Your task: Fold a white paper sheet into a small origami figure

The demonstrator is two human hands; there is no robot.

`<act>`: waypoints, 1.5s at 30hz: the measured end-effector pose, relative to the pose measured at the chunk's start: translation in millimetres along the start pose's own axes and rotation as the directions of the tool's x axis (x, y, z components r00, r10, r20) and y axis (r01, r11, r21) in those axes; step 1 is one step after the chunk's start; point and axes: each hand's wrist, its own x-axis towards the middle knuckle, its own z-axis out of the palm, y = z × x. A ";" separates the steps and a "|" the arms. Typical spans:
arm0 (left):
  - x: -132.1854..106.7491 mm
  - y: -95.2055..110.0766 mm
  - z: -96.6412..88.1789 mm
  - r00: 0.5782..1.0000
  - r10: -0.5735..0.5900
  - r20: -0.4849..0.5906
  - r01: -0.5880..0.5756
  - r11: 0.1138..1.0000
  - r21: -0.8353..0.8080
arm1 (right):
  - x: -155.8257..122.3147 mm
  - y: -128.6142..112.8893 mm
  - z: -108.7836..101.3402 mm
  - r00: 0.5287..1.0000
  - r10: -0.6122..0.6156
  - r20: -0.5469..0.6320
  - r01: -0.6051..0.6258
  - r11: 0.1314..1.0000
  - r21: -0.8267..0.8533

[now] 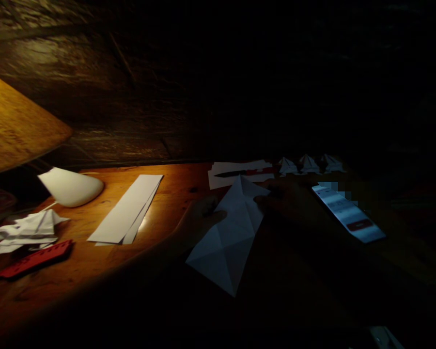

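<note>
A creased white sheet of paper [232, 232], partly folded to a point at its far end, is held up between my two hands in the dim middle of the view. My left hand [207, 213] pinches its left edge, the thumb lying on the near face. On the opposite edge, my right hand [276, 194] grips near the folded top, with its thumb over the paper; most of that hand is lost in shadow. Just beyond the paper lies a knife [240, 172] with a dark blade and red handle, resting on flat white paper pieces [216, 182].
Folded paper figures [308, 166] stand in a row at the back right, near a lit phone [352, 215]. On the left are paper strips [127, 208], a white lamp base [72, 186], a lampshade [18, 126], crumpled paper [29, 230] and a red object with holes [36, 260].
</note>
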 end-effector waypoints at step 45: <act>8.9 -0.2 -20.9 0.806 0.486 0.338 -0.591 0.627 0.508 | 9.7 24.7 -6.5 0.891 -0.376 0.255 0.437 0.862 -0.256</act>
